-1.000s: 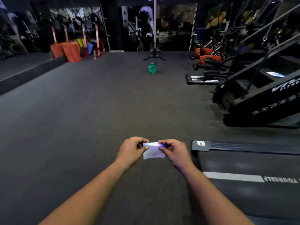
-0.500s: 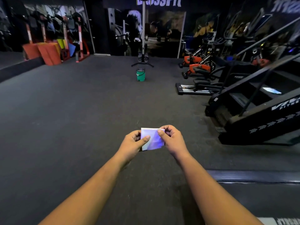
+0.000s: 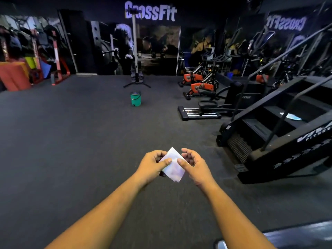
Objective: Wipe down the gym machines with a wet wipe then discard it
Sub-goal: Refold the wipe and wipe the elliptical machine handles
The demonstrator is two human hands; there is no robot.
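The wet wipe is a thin, folded white sheet held in front of the body above the dark floor, between the two hands. Judged from its look, it is very light, limp and damp: it will sag wherever it is not supported and may cling to skin. It is not fragile, but a thin sheet can tear if the two hands pull apart sharply. Best hold is at an edge or corner, pinched between thumb and fingertips, with a flatter palm-backed grip for wiping.

The left hand grips the wipe's left edge, thumb laid across the top face and fingers curled beneath. The right hand has its thumb on the right side of the sheet; its fingers are curled loosely above and behind the wipe, and whether they clamp it cannot be told. Both forearms extend forward, roughly level, converging at the wipe, palms turned inward toward each other.

A stair machine stands to the right, exercise bikes beyond it. A green bucket sits on the floor well ahead, a probable place for discarding the wipe.
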